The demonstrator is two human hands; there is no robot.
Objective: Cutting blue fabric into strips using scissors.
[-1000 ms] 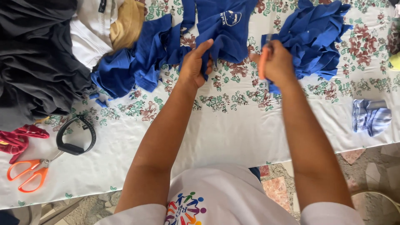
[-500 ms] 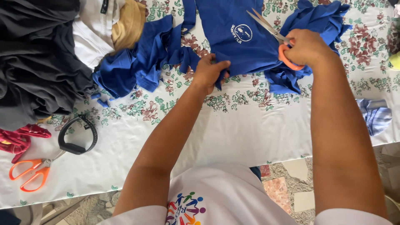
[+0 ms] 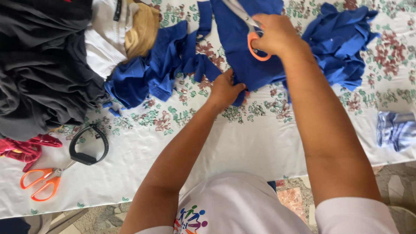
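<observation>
A blue shirt piece (image 3: 249, 65) lies flat on the flowered tablecloth (image 3: 242, 138) at the top middle. My left hand (image 3: 225, 90) pinches its lower edge. My right hand (image 3: 277, 34) grips orange-handled scissors (image 3: 251, 30) over the cloth, blades pointing up and to the left, out of the top of the view. The blade tips are cut off by the frame edge.
Blue cloth strips (image 3: 160, 73) lie to the left, a crumpled blue heap (image 3: 346, 47) to the right. A dark garment pile (image 3: 43, 69), white (image 3: 102, 37) and tan cloth (image 3: 141, 28) sit top left. Second orange scissors (image 3: 43, 182), a black wristband (image 3: 89, 149), red scraps (image 3: 24, 147), a striped cloth (image 3: 396, 130).
My right hand has moved left and up with the scissors over the blue piece. My left hand slid slightly down-right along the cloth's lower edge. The printed emblem is no longer visible.
</observation>
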